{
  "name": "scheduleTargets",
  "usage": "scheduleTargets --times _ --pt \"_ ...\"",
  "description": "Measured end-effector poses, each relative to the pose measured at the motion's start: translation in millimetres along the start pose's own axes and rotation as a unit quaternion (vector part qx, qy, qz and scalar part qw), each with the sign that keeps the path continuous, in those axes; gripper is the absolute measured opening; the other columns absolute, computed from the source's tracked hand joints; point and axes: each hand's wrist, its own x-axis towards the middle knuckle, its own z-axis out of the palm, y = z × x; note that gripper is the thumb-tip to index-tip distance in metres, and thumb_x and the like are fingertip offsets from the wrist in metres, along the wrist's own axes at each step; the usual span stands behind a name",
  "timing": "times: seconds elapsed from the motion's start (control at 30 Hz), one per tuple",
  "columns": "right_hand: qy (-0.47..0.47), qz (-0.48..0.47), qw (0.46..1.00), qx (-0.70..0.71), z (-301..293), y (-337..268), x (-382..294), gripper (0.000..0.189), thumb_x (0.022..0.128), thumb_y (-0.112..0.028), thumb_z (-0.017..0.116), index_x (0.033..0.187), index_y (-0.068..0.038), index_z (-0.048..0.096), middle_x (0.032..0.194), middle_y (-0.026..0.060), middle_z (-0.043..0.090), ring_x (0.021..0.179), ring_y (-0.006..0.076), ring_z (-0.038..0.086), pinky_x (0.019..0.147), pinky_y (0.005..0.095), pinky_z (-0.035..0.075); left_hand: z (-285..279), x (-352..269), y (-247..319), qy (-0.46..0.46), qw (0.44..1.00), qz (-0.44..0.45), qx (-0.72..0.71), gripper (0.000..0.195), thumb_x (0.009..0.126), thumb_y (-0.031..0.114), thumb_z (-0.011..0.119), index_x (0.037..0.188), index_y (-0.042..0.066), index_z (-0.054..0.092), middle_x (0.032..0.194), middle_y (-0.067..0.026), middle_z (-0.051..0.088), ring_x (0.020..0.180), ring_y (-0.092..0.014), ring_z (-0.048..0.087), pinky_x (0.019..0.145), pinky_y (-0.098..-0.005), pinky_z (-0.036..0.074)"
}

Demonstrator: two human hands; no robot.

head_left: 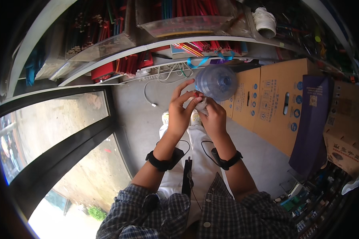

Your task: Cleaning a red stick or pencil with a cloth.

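My left hand [180, 111] pinches a small red piece [196, 94] between thumb and forefinger, its other fingers raised. What the red piece belongs to is too small to tell. Close beside it, my right hand [213, 116] grips a pale crumpled cloth or tissue [201, 106]. The cloth touches or nearly touches the red piece, and my fingers hide part of both. Just beyond my hands is a clear blue plastic water-cooler bottle [217, 82] on the floor.
Shelves [155, 44] ahead hold clear bins of pencil-like sticks. A white cable [148, 97] lies on the grey floor [137, 119]. Large cardboard boxes [269, 104] and a purple bag [310, 125] stand at right. A dark-framed glass door [65, 149] is at left.
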Motion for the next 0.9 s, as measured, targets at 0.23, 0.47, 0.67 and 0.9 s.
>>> scheduleTargets --times 0.23,0.47,0.67,0.9 --pt "-0.088 0.042 0.995 0.002 14 23 -19 0.025 0.066 -0.003 0.062 0.090 0.000 0.056 0.088 0.0141 0.060 0.078 0.0314 0.058 0.065 0.0364 0.047 -16 8 -8 0.131 0.962 -0.083 -0.223 0.015 0.085 0.006 0.053 0.093 -0.006 0.057 0.096 -0.0096 0.059 0.086 -0.018 0.058 0.079 -0.0284 0.046" --pt "-0.093 0.206 0.970 0.087 2 40 -33 0.016 0.069 -0.005 0.062 0.080 0.005 0.057 0.069 0.0170 0.060 0.063 0.0317 0.059 0.056 0.0334 0.046 -51 12 -26 0.173 0.959 -0.063 -0.217 0.025 0.091 0.014 0.044 0.106 -0.004 0.052 0.106 -0.0128 0.056 0.094 -0.020 0.057 0.087 -0.0333 0.044" --pt "-0.063 0.203 0.963 0.165 -7 14 -9 0.019 0.069 -0.002 0.060 0.086 0.003 0.057 0.076 0.0155 0.061 0.063 0.0257 0.059 0.058 0.0311 0.045 -37 2 -27 -0.053 0.971 -0.115 -0.204 0.030 0.091 0.013 0.042 0.116 -0.001 0.047 0.127 -0.0109 0.042 0.116 -0.020 0.042 0.094 -0.0341 0.037" --pt "-0.052 0.101 0.973 0.200 5 -1 1 0.023 0.067 0.001 0.061 0.089 0.001 0.054 0.079 0.0147 0.057 0.073 0.0324 0.058 0.063 0.0333 0.046 -19 -7 -22 -0.143 0.981 -0.058 -0.117 0.028 0.091 0.012 0.041 0.115 0.000 0.051 0.133 -0.0103 0.035 0.121 -0.022 0.035 0.097 -0.0327 0.030"
